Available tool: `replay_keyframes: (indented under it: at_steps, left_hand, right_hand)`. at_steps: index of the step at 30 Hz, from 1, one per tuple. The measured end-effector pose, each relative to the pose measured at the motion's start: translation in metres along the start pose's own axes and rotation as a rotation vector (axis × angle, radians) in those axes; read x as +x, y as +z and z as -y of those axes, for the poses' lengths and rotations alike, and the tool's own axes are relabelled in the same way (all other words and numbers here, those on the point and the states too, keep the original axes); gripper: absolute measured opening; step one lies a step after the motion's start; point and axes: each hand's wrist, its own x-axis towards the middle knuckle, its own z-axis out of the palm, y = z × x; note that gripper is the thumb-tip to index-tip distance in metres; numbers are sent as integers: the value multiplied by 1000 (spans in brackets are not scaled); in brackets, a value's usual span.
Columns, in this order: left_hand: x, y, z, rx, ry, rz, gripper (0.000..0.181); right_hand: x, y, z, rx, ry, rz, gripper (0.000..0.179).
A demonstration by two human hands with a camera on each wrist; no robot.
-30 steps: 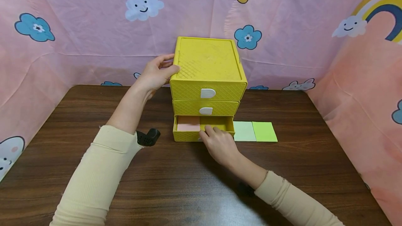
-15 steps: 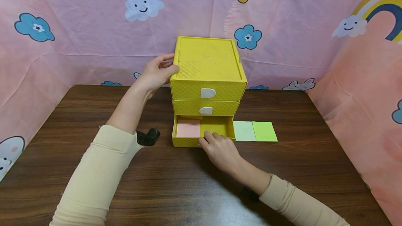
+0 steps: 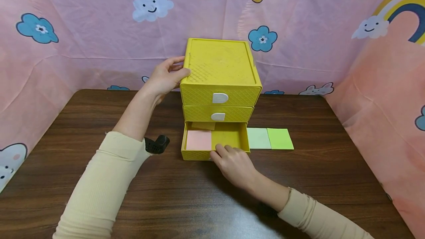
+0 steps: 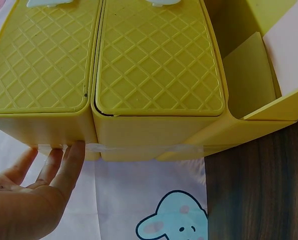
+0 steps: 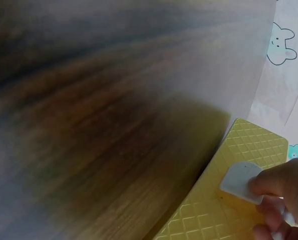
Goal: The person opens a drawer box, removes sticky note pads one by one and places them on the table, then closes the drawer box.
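Note:
A yellow drawer cabinet [image 3: 220,62] with three stacked drawers stands on the table. Its bottom drawer [image 3: 195,155] is pulled out, while the upper two are closed. My left hand [image 3: 167,78] steadies the cabinet's upper left side, thumb at the top edge and fingers [image 4: 68,170] straight against the side wall. With my right hand [image 3: 235,166] I pinch the bottom drawer's white handle [image 5: 238,179], which the hand mostly hides in the head view. Inside the drawer lie a pink sticky note pad [image 3: 199,140] and, behind it, a yellow one [image 3: 204,125].
On the brown wooden table [image 3: 159,194], a pale green sticky note pad [image 3: 259,138] and a bright green one [image 3: 280,139] lie side by side, right of the drawer. A pink patterned cloth [image 3: 99,40] hangs behind and along both sides.
The bottom drawer has slid out toward me with my right hand on its handle. More of the pink pad shows, and the yellow pad has come into sight. My left hand has stayed put.

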Motion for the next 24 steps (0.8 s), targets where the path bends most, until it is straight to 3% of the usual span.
replay_keyframes:
  at_steps: [11, 24]
  left_hand:
    - [0, 0, 1, -8, -3, -8, 56]
    - [0, 1, 0, -11, -11, -14, 56]
  right_hand:
    - [-5, -5, 5, 28, -11, 24, 36]
    - [-10, -13, 14, 36, -49, 10, 36]
